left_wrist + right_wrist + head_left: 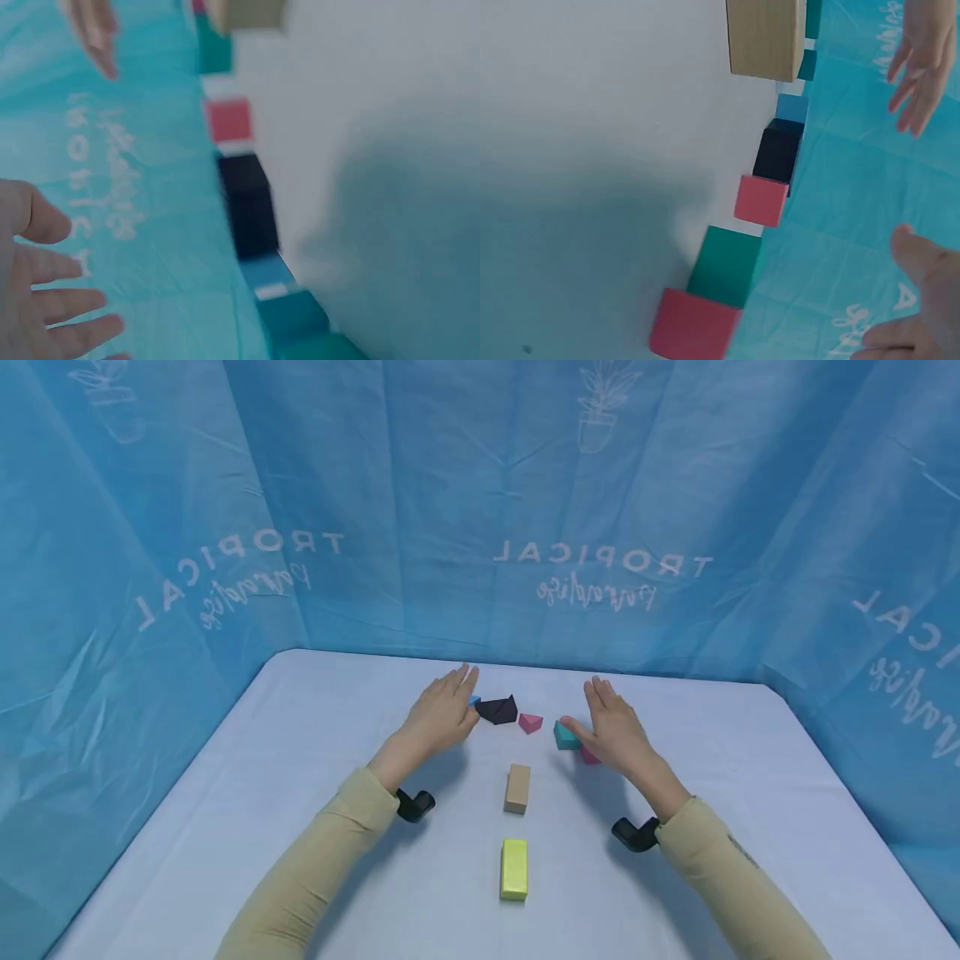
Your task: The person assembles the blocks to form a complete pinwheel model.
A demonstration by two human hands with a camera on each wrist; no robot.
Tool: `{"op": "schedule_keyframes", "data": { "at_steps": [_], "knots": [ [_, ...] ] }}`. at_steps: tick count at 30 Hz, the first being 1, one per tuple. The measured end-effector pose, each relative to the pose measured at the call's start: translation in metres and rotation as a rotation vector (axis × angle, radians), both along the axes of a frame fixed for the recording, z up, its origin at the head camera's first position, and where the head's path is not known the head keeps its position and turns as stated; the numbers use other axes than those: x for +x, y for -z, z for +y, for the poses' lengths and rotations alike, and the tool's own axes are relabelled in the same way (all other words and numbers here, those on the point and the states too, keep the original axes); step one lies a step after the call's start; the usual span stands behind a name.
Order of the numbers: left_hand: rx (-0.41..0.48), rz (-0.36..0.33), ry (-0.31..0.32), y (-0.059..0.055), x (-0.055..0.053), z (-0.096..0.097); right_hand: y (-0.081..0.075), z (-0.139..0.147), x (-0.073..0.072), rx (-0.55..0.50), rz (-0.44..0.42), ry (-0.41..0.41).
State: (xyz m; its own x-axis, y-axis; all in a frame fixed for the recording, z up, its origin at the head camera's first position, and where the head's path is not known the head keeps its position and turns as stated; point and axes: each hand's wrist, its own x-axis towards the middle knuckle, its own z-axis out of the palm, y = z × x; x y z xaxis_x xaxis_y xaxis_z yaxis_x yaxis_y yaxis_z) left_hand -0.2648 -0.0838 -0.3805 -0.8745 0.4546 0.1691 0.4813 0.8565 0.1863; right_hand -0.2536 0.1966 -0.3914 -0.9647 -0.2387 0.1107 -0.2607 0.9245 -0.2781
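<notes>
My left hand (438,714) is raised over the back left of the white table, fingers extended and holding nothing. Opposite it, my right hand (618,733) also has straight fingers, with its thumb apart and nothing in its grasp. Between the hands lie a black angular block (497,711) and a small pink block (529,722). A teal block (566,737) and a magenta block (590,757) sit by the right hand, partly covered by it in the head view. Beside the left fingers a bit of a blue block (474,700) shows. Teal blocks (294,315) beyond it appear in the left wrist view.
Nearer the front stand a tan wooden block (517,789) and a yellow-green block (513,869), one before the other. Blue printed curtains (450,510) enclose the table (247,793) at the back and both sides. Each wrist carries a black camera mount (415,807).
</notes>
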Motion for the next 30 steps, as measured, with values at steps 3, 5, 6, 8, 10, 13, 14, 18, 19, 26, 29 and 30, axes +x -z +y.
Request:
{"op": "schedule_keyframes", "data": {
  "at_steps": [3,5,6,8,10,13,14,18,19,26,29,30],
  "knots": [
    [0.182,-0.104,0.102,-0.003,0.014,-0.002,0.004,0.002,0.002,-0.095,-0.015,-0.013],
    [0.288,-0.171,0.166,-0.004,0.028,-0.003,0.007,0.004,0.004,-0.165,-0.025,-0.030],
    [0.327,-0.190,0.202,-0.004,0.035,-0.004,0.009,0.004,0.005,-0.199,-0.031,-0.038],
    [0.399,-0.206,0.266,-0.002,0.049,-0.005,0.012,0.004,0.009,-0.251,-0.035,-0.064],
    [0.443,-0.207,0.304,0.002,0.063,-0.004,0.014,0.002,0.013,-0.318,-0.034,-0.094],
    [0.479,-0.198,0.338,0.010,0.078,-0.001,0.016,-0.001,0.021,-0.413,-0.039,-0.131],
    [0.486,-0.207,0.340,0.014,0.083,0.000,0.017,-0.003,0.024,-0.443,-0.041,-0.147],
    [0.545,-0.254,0.360,0.026,0.099,0.004,0.024,-0.009,0.030,-0.598,-0.114,-0.186],
    [0.558,-0.263,0.379,0.030,0.102,0.004,0.027,-0.011,0.031,-0.648,-0.148,-0.197],
    [0.527,-0.236,0.520,0.051,0.118,0.005,0.042,-0.021,0.038,-0.869,-0.338,-0.222],
    [0.503,-0.230,0.540,0.054,0.124,0.005,0.049,-0.023,0.041,-0.876,-0.355,-0.233],
    [0.492,-0.231,0.543,0.056,0.125,0.005,0.051,-0.024,0.042,-0.872,-0.355,-0.239]
  ]
}}
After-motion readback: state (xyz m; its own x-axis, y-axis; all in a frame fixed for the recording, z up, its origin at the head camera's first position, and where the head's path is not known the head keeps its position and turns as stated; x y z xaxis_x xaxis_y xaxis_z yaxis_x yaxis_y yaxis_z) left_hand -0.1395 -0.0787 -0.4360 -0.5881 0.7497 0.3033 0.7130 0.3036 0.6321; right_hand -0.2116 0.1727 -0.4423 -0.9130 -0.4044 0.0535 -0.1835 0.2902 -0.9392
